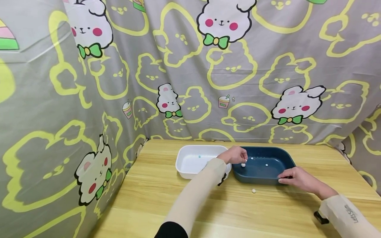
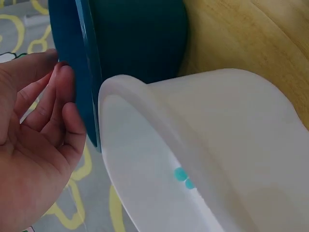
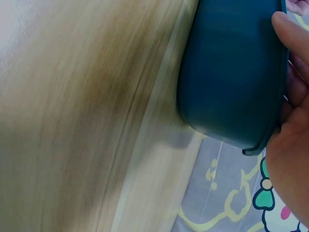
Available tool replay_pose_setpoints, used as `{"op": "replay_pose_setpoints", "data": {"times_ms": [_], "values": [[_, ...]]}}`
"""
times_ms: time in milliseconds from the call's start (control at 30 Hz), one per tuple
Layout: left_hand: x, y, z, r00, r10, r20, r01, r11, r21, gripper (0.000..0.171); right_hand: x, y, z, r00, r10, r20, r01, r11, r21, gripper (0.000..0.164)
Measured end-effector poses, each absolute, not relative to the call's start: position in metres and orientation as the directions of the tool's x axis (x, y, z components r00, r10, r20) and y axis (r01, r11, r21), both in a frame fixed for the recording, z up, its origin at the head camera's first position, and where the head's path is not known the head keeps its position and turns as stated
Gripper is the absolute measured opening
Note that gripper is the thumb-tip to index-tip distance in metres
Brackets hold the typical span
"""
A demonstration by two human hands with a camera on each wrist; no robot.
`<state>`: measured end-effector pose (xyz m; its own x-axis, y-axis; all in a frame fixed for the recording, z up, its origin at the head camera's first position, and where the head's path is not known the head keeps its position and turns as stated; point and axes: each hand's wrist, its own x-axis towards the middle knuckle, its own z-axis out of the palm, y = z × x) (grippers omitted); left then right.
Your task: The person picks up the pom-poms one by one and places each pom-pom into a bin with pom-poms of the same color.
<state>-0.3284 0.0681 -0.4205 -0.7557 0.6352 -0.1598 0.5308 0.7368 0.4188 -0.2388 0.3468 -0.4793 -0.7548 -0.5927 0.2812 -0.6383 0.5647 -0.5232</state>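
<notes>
My left hand (image 1: 234, 154) is over the left end of a dark blue basin (image 1: 259, 180), its thumb and fingers drawn together. At its fingertips a tiny white ball (image 1: 245, 160) shows in the head view; in the left wrist view the fingers hide it. Below lies a larger white ball (image 1: 243, 165), with two small white balls (image 1: 266, 165) further along the basin floor. My right hand (image 1: 300, 180) grips the basin's near right rim, thumb along the wall (image 3: 231, 72). Left of it, a white basin (image 1: 186, 175) holds small turquoise balls (image 2: 180, 174).
A loose white ball (image 1: 253, 191) lies on the wooden table (image 1: 143, 201) before the dark blue basin. The two basins stand side by side, close together. A patterned grey curtain (image 1: 190, 72) hangs behind and to the left of the table.
</notes>
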Motion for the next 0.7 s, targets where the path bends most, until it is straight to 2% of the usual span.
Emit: {"op": "replay_pose_setpoints", "data": {"times_ms": [200, 700], "values": [[-0.332, 0.073, -0.422, -0.77, 0.617, -0.163, 0.506, 0.746, 0.433, 0.004, -0.238, 0.345, -0.477, -0.756, -0.591, 0.282, -0.635, 0.558, -0.534, 0.01], [-0.332, 0.088, -0.416, -0.774, 0.608, -0.175, 0.52, 0.769, 0.373, 0.006, -0.236, 0.345, -0.474, -0.747, -0.602, 0.282, -0.644, 0.55, -0.532, 0.007]]}}
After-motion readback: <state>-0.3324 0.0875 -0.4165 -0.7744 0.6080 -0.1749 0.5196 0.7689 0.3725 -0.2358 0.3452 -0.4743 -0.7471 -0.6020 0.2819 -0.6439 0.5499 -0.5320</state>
